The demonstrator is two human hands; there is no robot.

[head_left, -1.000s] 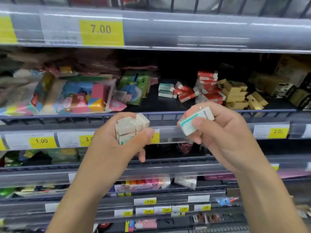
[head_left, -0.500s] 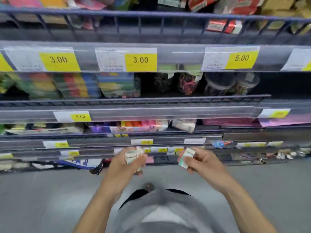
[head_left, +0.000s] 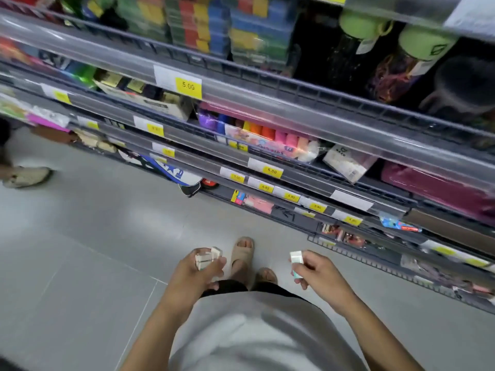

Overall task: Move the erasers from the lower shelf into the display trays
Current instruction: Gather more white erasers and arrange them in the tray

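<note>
Several erasers (head_left: 207, 259) sit bunched in the left hand (head_left: 195, 277) as stock, while the right hand (head_left: 316, 274) pinches one eraser (head_left: 296, 259) apart, likely for placing

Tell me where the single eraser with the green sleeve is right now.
In the head view, the single eraser is low and right of centre, pinched in the right hand above the grey floor, right of the sandalled feet.

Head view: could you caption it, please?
Left hand holds several erasers; right hand pinches one eraser.
</note>
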